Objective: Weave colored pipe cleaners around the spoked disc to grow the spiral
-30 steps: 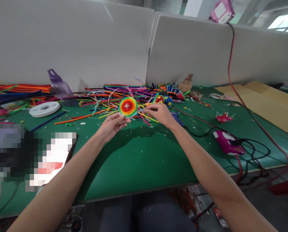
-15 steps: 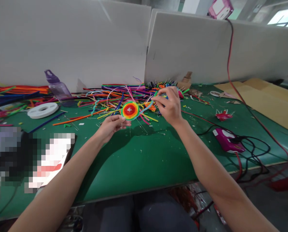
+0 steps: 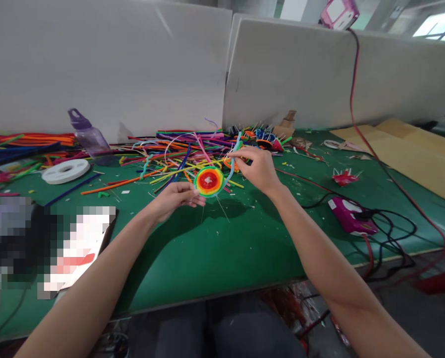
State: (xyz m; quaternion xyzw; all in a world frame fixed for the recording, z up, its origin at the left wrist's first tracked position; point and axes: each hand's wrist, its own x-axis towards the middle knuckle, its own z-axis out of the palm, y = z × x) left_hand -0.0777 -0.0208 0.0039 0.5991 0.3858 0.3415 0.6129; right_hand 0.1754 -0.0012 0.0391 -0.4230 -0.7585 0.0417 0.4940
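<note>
My left hand [image 3: 178, 199] pinches the lower left edge of a round coil of pipe cleaners [image 3: 209, 181], with a red middle and orange, yellow and green rings. A small pale shape sits at the coil's centre. From the coil's right side a light blue pipe cleaner [image 3: 230, 171] curves upward. My right hand [image 3: 257, 166] grips that blue strand between thumb and fingers, its free end sticking up past the fingertips. Both hands are above the green table [image 3: 207, 253]. Behind them lies a heap of loose coloured pipe cleaners [image 3: 181, 159].
A purple bottle [image 3: 91, 139] and a white spool [image 3: 65, 171] stand at the left. Nearer lies a pixelated flat white item [image 3: 82, 243]. At the right are a magenta power socket [image 3: 352, 216] with cables, a red spiky piece [image 3: 345, 177] and brown cardboard [image 3: 416, 154]. Grey panels [image 3: 106, 64] rise behind.
The coil in my left hand has shifted slightly right and toward me. My right hand has moved a little down and left, and the blue strand now bends more upright.
</note>
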